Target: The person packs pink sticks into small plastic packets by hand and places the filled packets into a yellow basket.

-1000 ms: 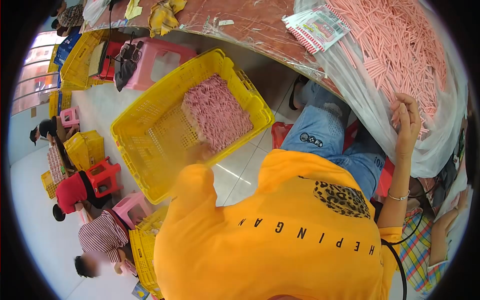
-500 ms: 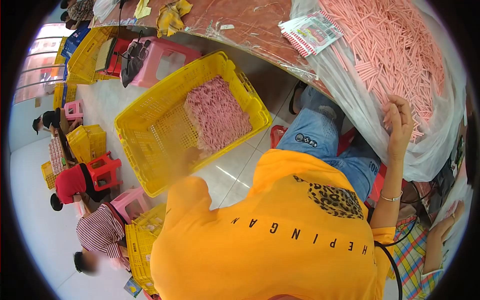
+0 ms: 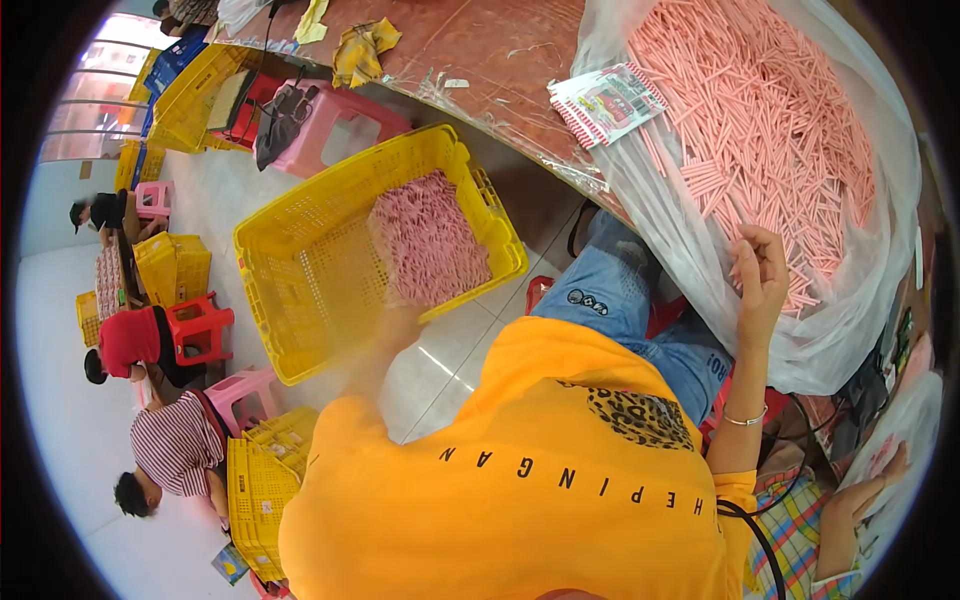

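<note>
My left hand (image 3: 396, 328) is smeared by motion at the near rim of a yellow plastic crate (image 3: 300, 225); its fingers cannot be made out. Inside the crate, a block of packed pink sticks (image 3: 435, 240) takes up the right part. On the other side, my right hand (image 3: 762, 262) hovers over the near edge of a heap of loose pink sticks (image 3: 770, 130), fingers loosely bent and slightly apart, nothing visible in them. Clear plastic sheeting (image 3: 690, 250) lies under and around the heap. Red-and-white striped packets (image 3: 610, 103) rest at the heap's left edge.
A reddish-brown table (image 3: 500, 45) carries a yellow checked cloth (image 3: 364, 52). Beyond the crate stands a pink stool (image 3: 325, 125) with a dark bag on it. Other people sit at left among yellow crates (image 3: 172, 268). Another person's arm (image 3: 855, 510) is at lower right.
The whole view has shifted a little. My left hand stays blurred by the crate's near rim, and my right hand remains over the heap's edge with its fingers bent.
</note>
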The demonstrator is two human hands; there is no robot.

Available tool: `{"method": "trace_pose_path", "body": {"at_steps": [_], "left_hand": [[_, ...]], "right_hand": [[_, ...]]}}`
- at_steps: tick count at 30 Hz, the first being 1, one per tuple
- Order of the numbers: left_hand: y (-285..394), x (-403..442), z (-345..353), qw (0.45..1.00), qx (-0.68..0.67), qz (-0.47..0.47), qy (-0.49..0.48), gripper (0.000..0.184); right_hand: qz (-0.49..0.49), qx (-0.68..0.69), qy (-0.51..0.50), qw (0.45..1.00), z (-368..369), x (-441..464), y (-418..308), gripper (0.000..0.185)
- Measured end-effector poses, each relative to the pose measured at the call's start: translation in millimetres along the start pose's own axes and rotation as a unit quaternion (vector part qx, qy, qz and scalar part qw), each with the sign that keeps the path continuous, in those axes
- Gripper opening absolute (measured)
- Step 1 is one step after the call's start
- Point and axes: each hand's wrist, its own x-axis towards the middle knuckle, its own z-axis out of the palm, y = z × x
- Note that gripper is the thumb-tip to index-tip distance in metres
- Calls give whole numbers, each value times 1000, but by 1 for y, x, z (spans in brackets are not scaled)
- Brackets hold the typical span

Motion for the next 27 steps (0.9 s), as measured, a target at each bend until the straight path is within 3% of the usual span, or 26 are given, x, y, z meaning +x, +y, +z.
{"method": "trace_pose_path", "body": {"at_steps": [4,7,14,19,22,23,27], "left_hand": [[17,-2,-7,997,55,-23,51,29],[16,-1,-1,994,52,-6,97,28],[47,7,9,996,25,-16,89,26],[50,13,9,999,-3,-31,-9,36],[62,33,-28,986,38,-31,-160,51],[72,38,-45,991,-11,-32,-131,62],[125,79,-99,997,-68,-36,2,53]], "right_hand": [[-3,-3,2,1000,2,-1,-2,20],[-7,-5,3,1000,2,-1,-3,20],[6,-18,11,1000,3,-1,-3,22],[-5,-38,10,999,2,-2,-3,21],[-14,-16,13,1000,2,-3,0,20],[-17,-12,11,1000,1,-3,0,19],[-21,14,5,1000,1,-2,-2,17]]}}
